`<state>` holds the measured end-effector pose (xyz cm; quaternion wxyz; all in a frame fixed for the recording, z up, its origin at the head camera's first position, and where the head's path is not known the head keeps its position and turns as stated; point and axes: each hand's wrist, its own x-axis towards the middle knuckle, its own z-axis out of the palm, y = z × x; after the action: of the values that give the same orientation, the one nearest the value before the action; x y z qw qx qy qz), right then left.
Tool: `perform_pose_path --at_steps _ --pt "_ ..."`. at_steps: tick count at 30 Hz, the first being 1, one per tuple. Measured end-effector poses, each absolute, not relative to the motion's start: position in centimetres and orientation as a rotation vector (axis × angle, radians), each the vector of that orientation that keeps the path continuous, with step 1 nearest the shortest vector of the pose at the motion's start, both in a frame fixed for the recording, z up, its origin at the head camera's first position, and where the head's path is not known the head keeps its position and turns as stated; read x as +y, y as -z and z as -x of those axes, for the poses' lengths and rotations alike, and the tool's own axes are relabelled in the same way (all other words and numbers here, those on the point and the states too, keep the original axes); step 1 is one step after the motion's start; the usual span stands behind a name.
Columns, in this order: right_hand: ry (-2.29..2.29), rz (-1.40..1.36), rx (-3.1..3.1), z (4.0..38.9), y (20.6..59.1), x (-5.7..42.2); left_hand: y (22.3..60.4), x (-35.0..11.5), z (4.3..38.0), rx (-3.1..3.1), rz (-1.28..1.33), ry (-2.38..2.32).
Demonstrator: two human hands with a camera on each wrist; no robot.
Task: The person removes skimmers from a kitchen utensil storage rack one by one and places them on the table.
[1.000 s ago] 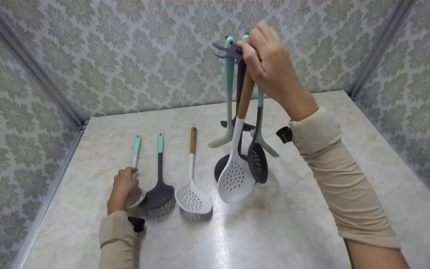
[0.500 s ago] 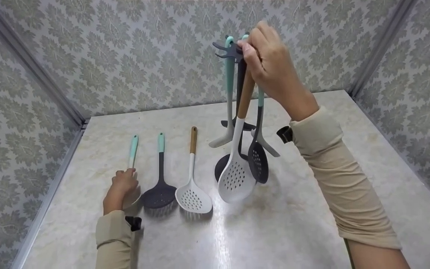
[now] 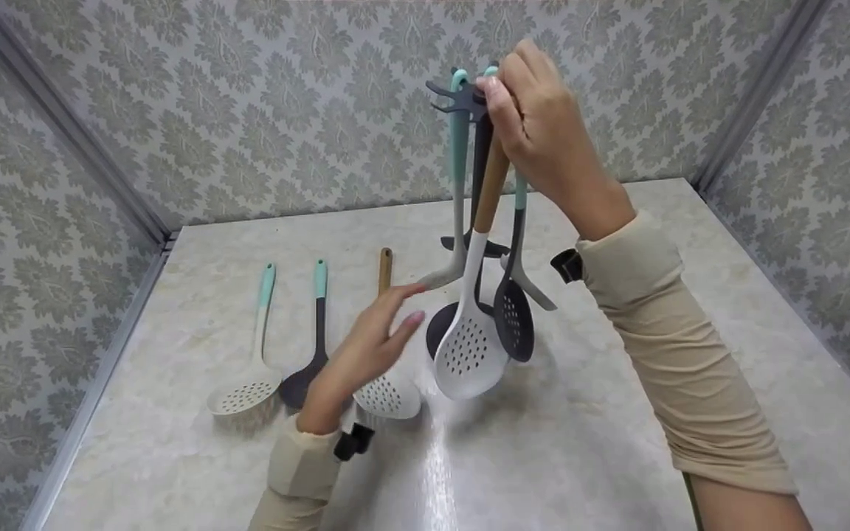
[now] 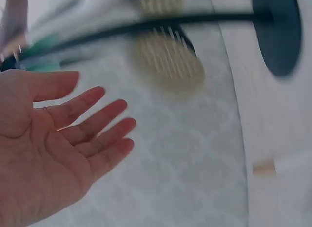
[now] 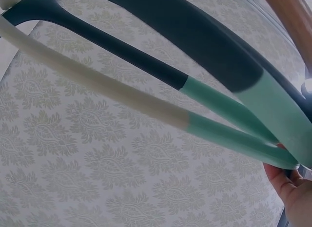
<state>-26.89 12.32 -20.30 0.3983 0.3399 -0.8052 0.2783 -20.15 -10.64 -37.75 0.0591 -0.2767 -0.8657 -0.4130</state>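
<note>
My right hand (image 3: 543, 125) grips the top of a dark utensil stand (image 3: 462, 99), seen also at the lower right of the right wrist view. From its hooks hang a white skimmer (image 3: 469, 358) with a brown handle, a dark slotted spoon (image 3: 515, 324) and other mint-handled utensils. My left hand (image 3: 366, 346) holds nothing; its fingers are spread, pointing at the stand. It overlaps a second white skimmer (image 3: 393, 398) with a brown handle, lying on the table and partly hidden. To its left lie a dark turner (image 3: 320, 324) and a cream skimmer (image 3: 246, 394), both mint-handled.
The pale marbled table (image 3: 580, 457) reaches back to a patterned wall (image 3: 285, 110). Metal posts stand at both rear corners. The utensil heads hang low around the stand, over its round dark base (image 3: 438, 324).
My left hand has let go of the cream skimmer at the far left and moved right and up toward the stand. My right hand keeps its grip on the stand's top.
</note>
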Motion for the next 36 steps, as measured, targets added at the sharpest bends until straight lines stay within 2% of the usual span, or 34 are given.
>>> perform_pose_path --at_steps 4,14,25,36 --pt "-0.707 -0.845 -2.038 26.9 20.3 12.2 37.5 -6.8 19.7 -2.531 0.97 1.334" --pt "-0.702 -0.763 -2.081 26.5 20.3 11.8 38.6 -2.5 20.0 -2.243 0.715 1.603" --pt "-0.648 -0.568 -2.166 25.8 20.1 11.1 38.2 -3.4 20.0 -2.238 0.635 1.5" --pt "-0.959 -0.715 -2.338 24.6 18.3 13.3 37.3 -3.8 19.5 -2.23 0.723 1.342"
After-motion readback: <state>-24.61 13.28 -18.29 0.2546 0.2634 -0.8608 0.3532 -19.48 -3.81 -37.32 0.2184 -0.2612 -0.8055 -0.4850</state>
